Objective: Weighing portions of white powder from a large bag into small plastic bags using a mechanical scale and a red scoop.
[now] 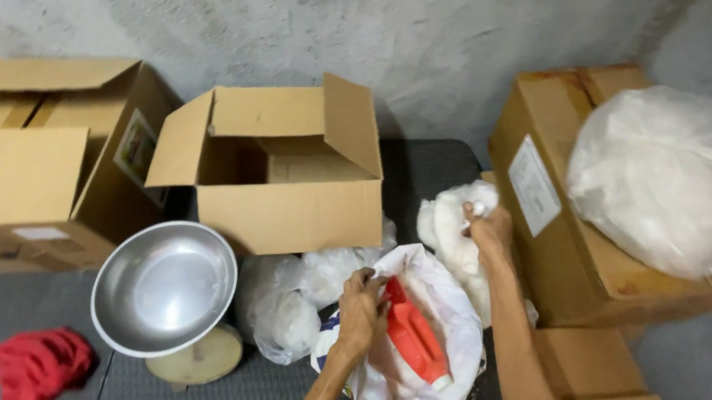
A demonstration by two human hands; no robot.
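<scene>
The left hand [360,307] pinches the white sack [430,381] rim at 6 o'clock. The red scoop [414,336] lies inside. The right hand [486,228] grips a white bag [457,236]. The bowl [163,288] has nothing in it.

red-orange scoop [414,336] in white sack [429,390], white plastic bags [458,227], big translucent white bag [659,173], plain brown cardboard boxes [285,211], shiny silver metal bowl [163,286], cream scale base [194,358], bright red cloth [40,361], dark grey tabletop [429,168], mottled grey wall [304,21]
</scene>
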